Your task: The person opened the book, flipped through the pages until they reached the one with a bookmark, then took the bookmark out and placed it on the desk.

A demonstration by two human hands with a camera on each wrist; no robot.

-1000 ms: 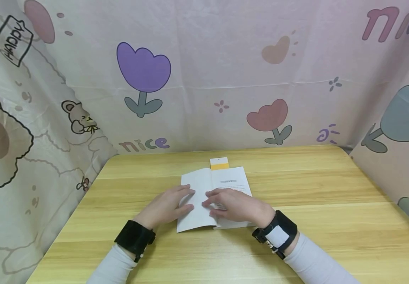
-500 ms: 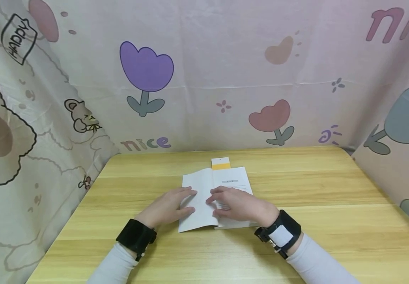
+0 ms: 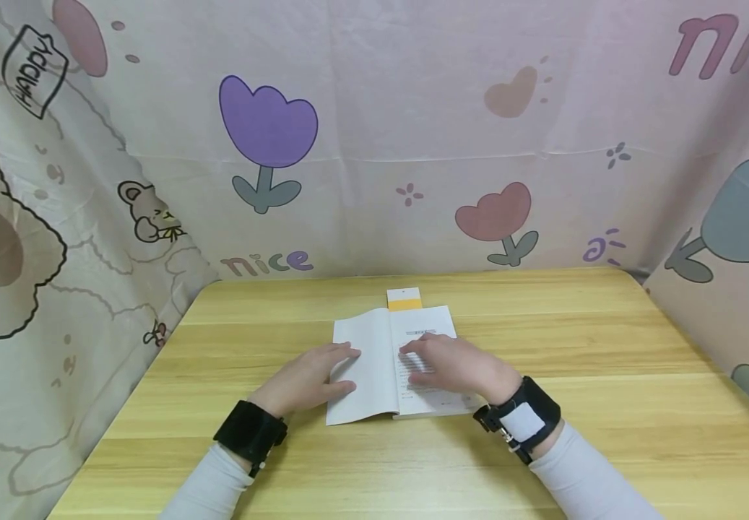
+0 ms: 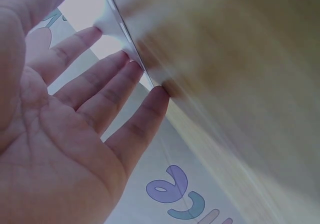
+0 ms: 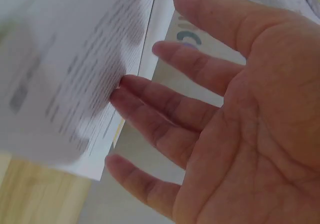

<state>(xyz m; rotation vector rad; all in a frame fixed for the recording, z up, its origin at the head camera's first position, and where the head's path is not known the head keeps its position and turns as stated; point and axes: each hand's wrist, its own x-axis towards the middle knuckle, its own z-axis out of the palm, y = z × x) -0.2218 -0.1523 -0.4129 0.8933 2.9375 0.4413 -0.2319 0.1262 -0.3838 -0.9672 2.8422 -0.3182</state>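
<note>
An open book (image 3: 374, 386) lies on the table, with a blank left page and a right page (image 3: 442, 325) bearing printed lines. My left hand (image 3: 302, 379) rests on the left page's outer part, fingers extended. In the left wrist view the fingertips of that left hand (image 4: 75, 114) meet the page edge. Over the right page is my right hand (image 3: 461, 367), its fingers stretched toward the printed lines. The right wrist view has two fingertips of the right hand (image 5: 225, 129) at the printed page (image 5: 75, 79), apparently touching it.
Behind the book, a white card with an orange band (image 3: 404, 298) sticks out past its top edge. The wooden table (image 3: 250, 310) ends at a patterned cloth (image 3: 374, 217) at the back. Black bands (image 3: 250, 435) are on both wrists.
My right hand has moved right, from near the book's fold to farther over the printed page, uncovering more of its lines. The left hand stays on the left page.
</note>
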